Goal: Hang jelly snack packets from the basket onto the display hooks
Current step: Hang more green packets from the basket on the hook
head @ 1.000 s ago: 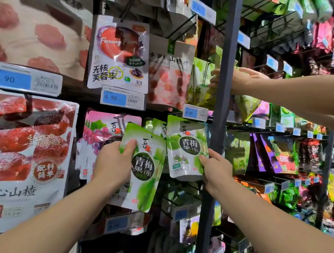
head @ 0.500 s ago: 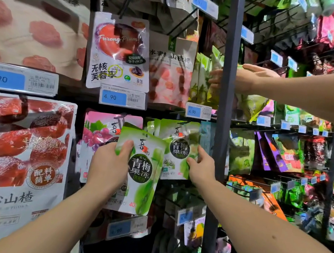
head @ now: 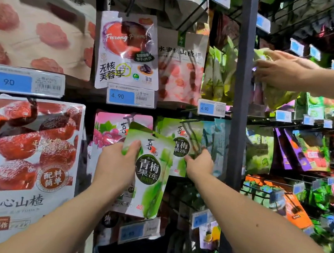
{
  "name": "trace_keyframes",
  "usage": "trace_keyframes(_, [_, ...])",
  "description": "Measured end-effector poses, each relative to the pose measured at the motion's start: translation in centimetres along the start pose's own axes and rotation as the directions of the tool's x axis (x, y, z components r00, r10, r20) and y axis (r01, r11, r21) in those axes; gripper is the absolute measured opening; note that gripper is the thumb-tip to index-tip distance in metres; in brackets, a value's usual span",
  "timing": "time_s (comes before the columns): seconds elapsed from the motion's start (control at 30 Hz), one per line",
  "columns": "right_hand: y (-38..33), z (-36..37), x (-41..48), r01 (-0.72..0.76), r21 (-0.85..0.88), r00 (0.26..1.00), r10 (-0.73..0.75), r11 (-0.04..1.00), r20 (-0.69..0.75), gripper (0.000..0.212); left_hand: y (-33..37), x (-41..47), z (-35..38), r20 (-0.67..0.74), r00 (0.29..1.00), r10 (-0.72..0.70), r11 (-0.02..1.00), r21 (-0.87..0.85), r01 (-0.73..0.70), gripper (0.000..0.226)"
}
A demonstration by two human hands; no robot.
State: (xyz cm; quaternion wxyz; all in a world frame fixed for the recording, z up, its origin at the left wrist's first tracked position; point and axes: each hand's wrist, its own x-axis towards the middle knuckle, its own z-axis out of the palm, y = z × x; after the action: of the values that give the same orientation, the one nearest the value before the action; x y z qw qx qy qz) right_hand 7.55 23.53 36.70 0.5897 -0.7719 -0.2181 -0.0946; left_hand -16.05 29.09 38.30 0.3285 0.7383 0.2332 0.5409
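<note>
1. Nearest you: your left hand [head: 114, 167] grips a small stack of green plum jelly packets [head: 149, 174], thumb across the upper left corner, fingers behind. The stack is upright, in front of the pink grape packets [head: 113, 131] on the lower row.

2. Just beyond: your right hand [head: 199, 164] touches the lower right of the hung green packet [head: 180, 144]. The fingertips look pinched on its edge, but blur hides whether that is a grip or only a steadying touch. This packet appears to be on its hook already; the hook tip itself is not clear.

3. Step in hand, as judged: seating one packet, with the stack waiting. Next move calls for letting that packet go, peeling the top one off the stack, and lining its hang-hole up with the same hook.

4. The basket is out of view.

5. Far right, past the dark upright post [head: 236, 115]: another person's hand [head: 280, 70] works at green packs on the upper row. Keep clear of that arm.

6. Against half a second ago: the right hand has slid up and right on the hung packet, which now sits squarer and deeper in the row. The left-hand stack stays much where it was.
</note>
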Motion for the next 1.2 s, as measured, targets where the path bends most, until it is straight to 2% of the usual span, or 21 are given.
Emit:
trace_keyframes(0.1, [-0.1,-1.0,-1.3,0.060,-0.008,0.998,-0.060,0.998,0.022,0.081,0.5,-0.1,0.6,0.010,1.000,-0.013,1.000,-0.021,0.014,0.049])
trace_keyframes(0.17, [-0.2,-2.5,-2.9,0.152,0.043,0.987,-0.154,0.988,0.053,0.068,1.0,-0.2,1.2,0.017,1.000,-0.025,0.999,-0.027,0.025,0.051])
trace_keyframes(0.23, [-0.2,-4.3,-4.6,0.222,0.175,0.964,-0.243,0.959,0.109,0.047,1.5,-0.2,2.2,0.019,0.999,-0.042,0.998,-0.035,0.043,0.050])
trace_keyframes(0.3, [-0.3,-6.0,-6.5,0.157,0.354,0.952,-0.237,0.922,0.194,0.030,1.9,-0.1,3.4,0.022,0.998,-0.062,0.996,-0.061,0.063,0.051])
trace_keyframes(0.37, [0.0,-7.4,-7.9,0.071,0.466,0.927,-0.231,0.882,0.297,0.033,2.4,-0.1,4.6,0.027,0.994,-0.109,0.987,-0.118,0.111,0.049])
trace_keyframes(0.47, [0.6,-9.2,-8.6,0.093,0.451,0.894,-0.274,0.888,0.355,0.057,3.5,-0.1,6.4,0.038,0.987,-0.158,0.979,-0.127,0.162,0.044])
trace_keyframes(0.57, [0.6,-10.5,-8.0,0.167,0.370,0.926,-0.274,0.914,0.259,0.069,4.3,0.1,8.3,0.075,0.982,-0.175,0.976,-0.119,0.183,0.048])
trace_keyframes(0.67, [0.3,-11.2,-7.0,0.201,0.341,0.943,-0.276,0.919,0.188,0.067,5.5,0.4,9.6,0.142,0.970,-0.195,0.964,-0.154,0.217,0.056])
trace_keyframes(0.8, [-0.3,-11.7,-5.7,0.225,0.330,0.955,-0.275,0.917,0.112,0.062,7.1,0.8,10.2,0.248,0.953,-0.174,0.958,-0.182,0.222,0.015])
trace_keyframes(0.83, [-0.5,-11.7,-5.3,0.225,0.336,0.956,-0.274,0.914,0.106,0.061,7.4,0.8,10.2,0.281,0.945,-0.168,0.957,-0.184,0.224,0.016])
trace_keyframes(0.9, [-0.7,-11.6,-4.5,0.202,0.361,0.962,-0.254,0.910,0.102,0.062,7.6,1.1,10.6,0.307,0.936,-0.172,0.957,-0.174,0.233,0.048])
trace_keyframes(0.97, [-0.8,-11.4,-3.9,0.178,0.371,0.968,-0.229,0.911,0.099,0.063,7.7,1.6,11.1,0.294,0.941,-0.167,0.960,-0.169,0.224,0.060])
trace_keyframes(1.13, [-1.0,-11.5,-3.1,0.142,0.332,0.977,-0.187,0.933,0.107,0.061,7.1,2.2,12.2,0.260,0.948,-0.185,0.957,-0.174,0.234,0.061])
trace_keyframes(1.2, [-0.8,-11.4,-2.9,0.122,0.340,0.980,-0.168,0.932,0.110,0.060,6.8,2.4,12.4,0.240,0.953,-0.183,0.957,-0.180,0.229,0.055])
